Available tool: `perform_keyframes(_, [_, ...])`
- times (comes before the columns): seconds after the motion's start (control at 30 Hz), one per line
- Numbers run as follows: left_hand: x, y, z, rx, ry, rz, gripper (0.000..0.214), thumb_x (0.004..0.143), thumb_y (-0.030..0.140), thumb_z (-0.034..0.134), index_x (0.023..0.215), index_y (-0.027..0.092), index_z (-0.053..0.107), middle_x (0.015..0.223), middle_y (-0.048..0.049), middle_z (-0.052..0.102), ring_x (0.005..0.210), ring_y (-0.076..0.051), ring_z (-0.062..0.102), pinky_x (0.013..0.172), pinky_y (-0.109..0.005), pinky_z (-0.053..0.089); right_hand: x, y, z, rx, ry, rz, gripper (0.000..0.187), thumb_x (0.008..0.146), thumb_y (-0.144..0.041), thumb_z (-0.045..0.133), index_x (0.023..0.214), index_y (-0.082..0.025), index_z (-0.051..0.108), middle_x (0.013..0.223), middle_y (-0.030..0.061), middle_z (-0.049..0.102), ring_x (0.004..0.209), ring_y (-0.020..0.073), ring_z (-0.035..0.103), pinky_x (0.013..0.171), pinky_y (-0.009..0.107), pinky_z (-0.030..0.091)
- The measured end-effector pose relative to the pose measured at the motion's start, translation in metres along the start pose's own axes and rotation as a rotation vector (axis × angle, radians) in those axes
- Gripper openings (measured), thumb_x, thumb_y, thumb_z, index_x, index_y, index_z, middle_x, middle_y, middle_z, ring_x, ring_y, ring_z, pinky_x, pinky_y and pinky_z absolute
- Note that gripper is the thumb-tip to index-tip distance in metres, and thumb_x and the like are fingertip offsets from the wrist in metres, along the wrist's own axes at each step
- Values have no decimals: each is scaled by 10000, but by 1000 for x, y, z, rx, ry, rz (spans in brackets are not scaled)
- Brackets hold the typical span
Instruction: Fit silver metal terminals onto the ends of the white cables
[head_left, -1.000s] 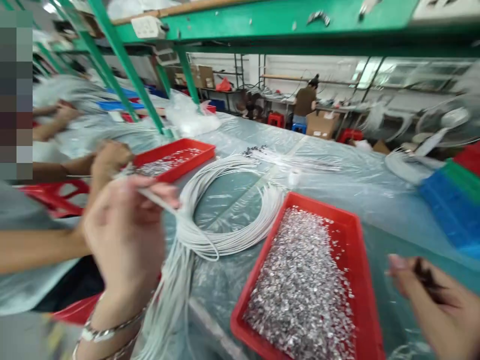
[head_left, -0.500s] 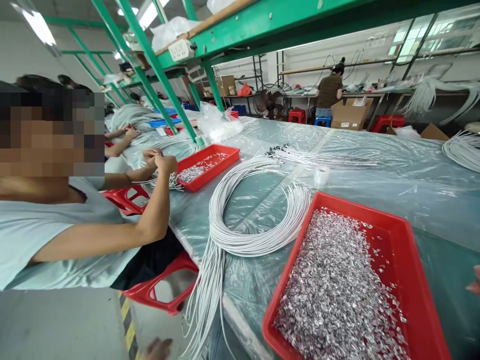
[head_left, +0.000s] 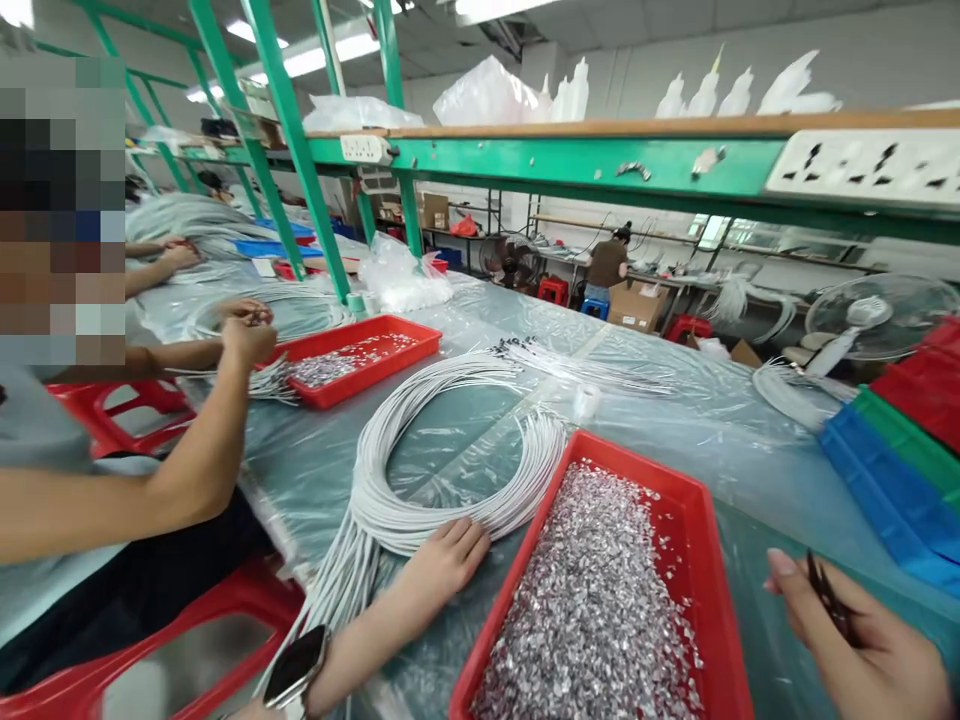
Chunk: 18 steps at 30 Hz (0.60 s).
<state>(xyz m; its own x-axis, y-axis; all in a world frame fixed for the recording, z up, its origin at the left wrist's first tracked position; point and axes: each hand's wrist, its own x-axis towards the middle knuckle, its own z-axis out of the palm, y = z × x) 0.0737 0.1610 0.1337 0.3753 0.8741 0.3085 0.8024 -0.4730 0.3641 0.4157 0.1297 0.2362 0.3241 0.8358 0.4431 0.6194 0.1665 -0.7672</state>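
Note:
My left hand (head_left: 451, 556) lies palm down at the near edge of a coil of white cables (head_left: 375, 480), its fingers stretched out and touching the coil. My right hand (head_left: 862, 630) is at the lower right, closed on dark pointed tweezers (head_left: 831, 598) whose tips point up. Between my hands stands a red tray (head_left: 724, 600) holding a heap of small shiny metal pieces (head_left: 592, 590). Loose cable ends (head_left: 341, 565) hang from the coil over the table's near edge.
A co-worker's hands (head_left: 247, 325) are raised beside a second red tray (head_left: 375, 375) on the left. More cables (head_left: 600, 370) and a white roll (head_left: 587, 402) lie beyond the coil. Stacked blue, green and red bins (head_left: 892, 480) stand right, and a green shelf beam (head_left: 562, 165) crosses above.
My view has swung to the right and up. My left hand has come from below onto the coil. My right hand has entered further, showing the tweezers.

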Motion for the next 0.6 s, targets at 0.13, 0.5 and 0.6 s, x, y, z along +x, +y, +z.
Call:
perform_keyframes(0.13, [16,0,-6,-61,-1,-35,236,888,141,360,749,173,549,772,-96,626,711,-254,589,655,-376,459,4,-16,-8,-70,-63,-2,338,743,-509,594,564,-229,528,515,-18,514,378,124,379,345,232,320])
perform_keyframes(0.5, [56,49,-43,-511,-57,-132,375,975,383,180,894,176,482,672,31,456,599,-129,484,564,-221,422,-2,-3,18,85,-265,-62,379,845,-450,525,585,-218,377,581,-53,261,494,122,286,446,234,267])
perform_keyframes(0.6, [74,83,-40,-609,-100,-54,384,971,382,215,873,174,522,667,29,442,625,-133,457,580,-232,390,-12,-12,30,96,-318,-78,371,864,-428,504,586,-214,386,573,-55,268,505,123,292,462,241,258])
